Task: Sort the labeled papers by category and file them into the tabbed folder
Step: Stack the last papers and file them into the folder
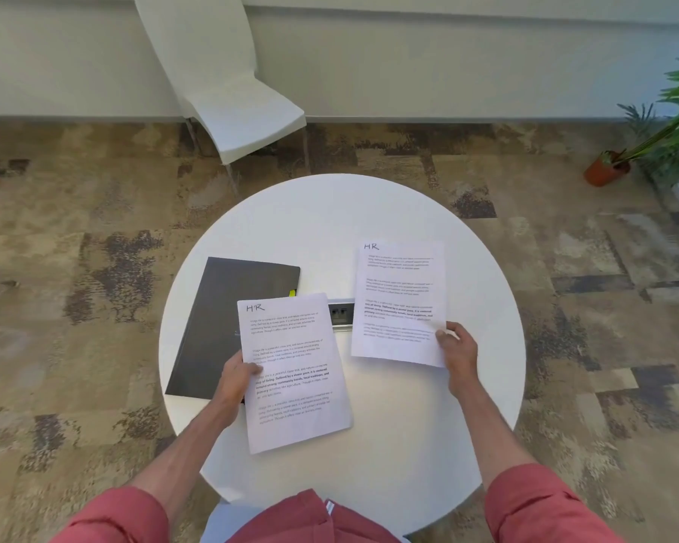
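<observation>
My left hand (237, 380) grips the left edge of a stack of printed papers (295, 370) whose top sheet is handwritten "HR". The stack overlaps the lower right part of a closed dark grey folder (228, 307) lying on the round white table (400, 444); a yellow-green tab (292, 293) sticks out at the folder's right edge. My right hand (458, 352) pinches the lower right corner of a separate sheet (402, 303), also marked "HR", held over the right side of the table.
A small power socket panel (341, 314) is set in the table's middle between the two papers. A white chair (232, 88) stands behind the table against the wall. A potted plant (608, 170) sits on the patterned carpet at the far right.
</observation>
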### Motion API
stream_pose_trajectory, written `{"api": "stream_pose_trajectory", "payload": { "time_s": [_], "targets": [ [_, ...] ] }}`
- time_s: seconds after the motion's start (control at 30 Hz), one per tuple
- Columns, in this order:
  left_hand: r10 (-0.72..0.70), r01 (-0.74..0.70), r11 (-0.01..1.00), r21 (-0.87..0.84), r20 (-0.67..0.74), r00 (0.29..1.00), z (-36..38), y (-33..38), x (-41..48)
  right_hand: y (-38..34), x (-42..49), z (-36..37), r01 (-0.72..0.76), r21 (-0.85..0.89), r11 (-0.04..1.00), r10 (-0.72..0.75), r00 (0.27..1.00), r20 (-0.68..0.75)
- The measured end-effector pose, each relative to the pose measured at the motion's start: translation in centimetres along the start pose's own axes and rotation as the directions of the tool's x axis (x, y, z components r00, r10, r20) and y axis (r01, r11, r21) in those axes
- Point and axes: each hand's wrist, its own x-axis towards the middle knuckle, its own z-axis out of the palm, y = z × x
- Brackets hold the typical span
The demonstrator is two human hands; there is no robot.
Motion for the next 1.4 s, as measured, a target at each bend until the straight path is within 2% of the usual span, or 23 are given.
{"api": "stream_pose_trajectory", "payload": {
  "time_s": [0.17, 0.27, 0.43, 0.67, 0.87, 0.93, 1.0, 1.03, 1.1, 1.23, 1.3, 1.4],
  "targets": [
    [-0.015, 0.014, 1.0, 0.015, 0.011, 1.0, 1.4, -0.7, -0.2, 0.3, -1.9, -1.6, -0.056, 0.012, 0.998, 0.053, 0.986, 0.158],
    [-0.017, 0.017, 1.0, 0.011, 0.031, 0.999, 2.3, -0.9, -0.3, 1.5, -3.3, -0.6, -0.062, -0.084, 0.995, 0.083, 0.954, 0.287],
    [0.006, -0.006, 1.0, -0.007, 0.064, 0.998, 4.2, -0.9, -0.9, 4.0, -5.3, 1.1, -0.057, -0.219, 0.974, 0.146, 0.897, 0.417],
    [0.01, -0.009, 0.998, -0.069, 0.026, 1.0, 6.6, -2.1, -1.2, 6.6, -6.7, 2.6, 0.014, -0.364, 0.931, 0.152, 0.893, 0.424],
    [0.104, -0.107, 0.989, 0.103, 0.026, 0.994, 7.1, -4.3, -0.4, 9.2, -6.7, 3.4, 0.05, -0.478, 0.877, 0.2, 0.866, 0.458],
    [0.135, -0.138, 0.985, 0.108, 0.032, 0.99, 7.3, -3.7, -1.5, 8.7, -7.1, 3.2, 0.067, -0.494, 0.867, 0.177, 0.885, 0.43],
    [0.17, -0.173, 0.981, 0.09, 0.047, 0.984, 7.4, -3.2, -2.3, 7.7, -7.0, 2.9, 0.098, -0.51, 0.855, 0.098, 0.934, 0.343],
    [0.185, -0.189, 0.978, 0.083, 0.052, 0.981, 7.3, -3.1, -2.6, 7.0, -6.9, 2.8, 0.112, -0.506, 0.855, 0.054, 0.952, 0.302],
    [0.219, -0.226, 0.97, 0.086, 0.078, 0.973, 7.0, -3.1, -2.9, 5.9, -6.5, 2.7, 0.107, -0.428, 0.898, 0.034, 0.95, 0.31],
    [0.284, -0.293, 0.953, 0.072, 0.122, 0.951, 7.1, -2.6, -3.6, 3.7, -6.0, 3.1, 0.056, -0.246, 0.968, 0.077, 0.862, 0.5],
    [0.3, -0.311, 0.949, 0.053, 0.146, 0.943, 7.6, -2.1, -4.2, 2.8, -6.1, 3.4, 0.049, -0.157, 0.986, 0.045, 0.839, 0.543],
    [0.308, -0.315, 0.948, 0.033, 0.14, 0.941, 8.3, -1.7, -4.6, 1.7, -6.6, 4.0, 0.079, -0.121, 0.99, -0.012, 0.881, 0.473]
  ]
}}
